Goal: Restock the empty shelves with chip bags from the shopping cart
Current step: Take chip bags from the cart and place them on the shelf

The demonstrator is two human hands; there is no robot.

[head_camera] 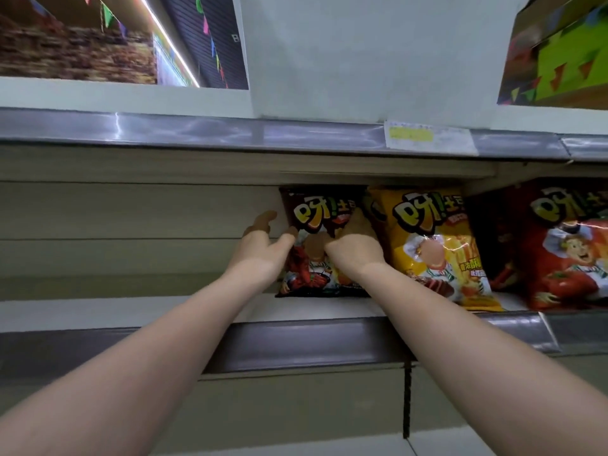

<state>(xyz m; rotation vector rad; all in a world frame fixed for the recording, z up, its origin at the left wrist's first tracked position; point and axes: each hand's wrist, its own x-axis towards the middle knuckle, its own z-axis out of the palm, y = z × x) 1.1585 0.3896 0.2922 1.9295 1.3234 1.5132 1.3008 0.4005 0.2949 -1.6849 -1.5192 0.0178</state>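
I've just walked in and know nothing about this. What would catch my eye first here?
Probably the bright chip bags standing in a row on the right of the shelf: a dark bag, a yellow bag and a red bag. Both hands meet on the dark one, left hand at its edge, right hand on its front.

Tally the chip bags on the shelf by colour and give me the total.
Dark brown chip bag, touched by the left hand and the right hand: 1
Yellow chip bag: 1
Red chip bag: 1
Total on the shelf: 3
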